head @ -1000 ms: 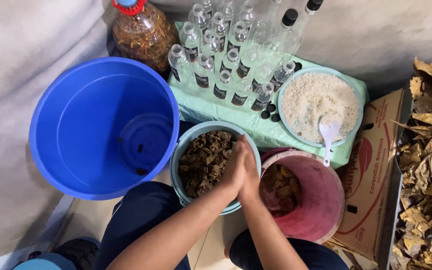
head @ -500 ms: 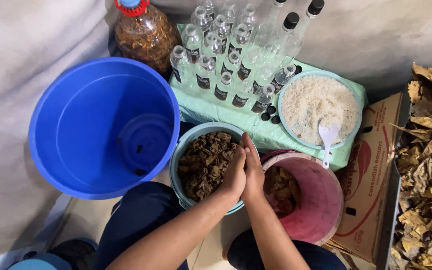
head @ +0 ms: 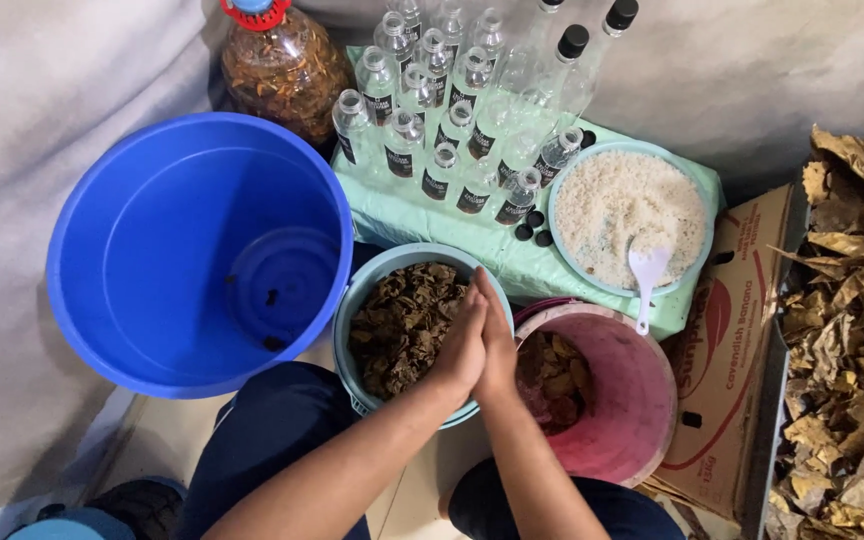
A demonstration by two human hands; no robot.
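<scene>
Scanning left to right, I see a blue tub [head: 122,260], then a teal bowl [head: 367,290] of dark leaf bits. Above its right rim my left hand [head: 460,350] and right hand [head: 499,345] press flat, palm to palm; anything between them is hidden. A pink bucket [head: 632,400] sits right.

Left hand [head: 459,345] and right hand [head: 500,345], palms pressed together: fingertips now extended further forward over rim of teal bowl [head: 367,290] than one second ago, fingers straighter. Pressed hands shifted slightly toward bowl of brown leaf pieces, away from pink bucket [head: 642,400].
</scene>
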